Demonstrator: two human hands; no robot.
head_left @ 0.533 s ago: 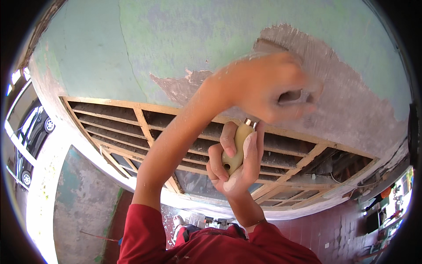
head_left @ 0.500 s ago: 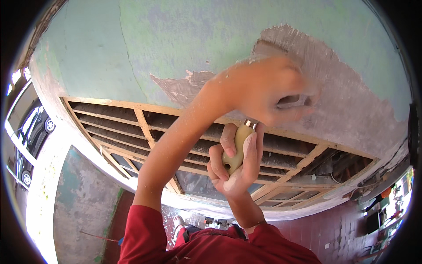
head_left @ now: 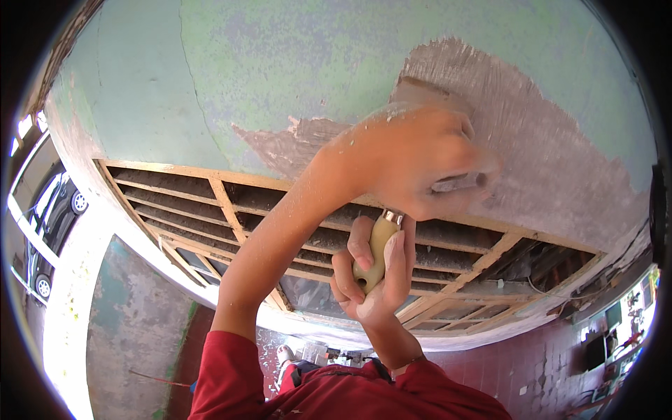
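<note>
Inside the right hand [head_left: 395, 281], with fingers wrapped around it, is a smooth cream handle [head_left: 379, 246] with a shiny metal ring. Just above, the left hand [head_left: 437, 164] is curled up and blurry; I cannot tell what it holds. Behind them are a tan wooden frame [head_left: 225, 208] with slats and a green wall [head_left: 294, 56] with a rough grey-brown patch [head_left: 521, 133].
</note>
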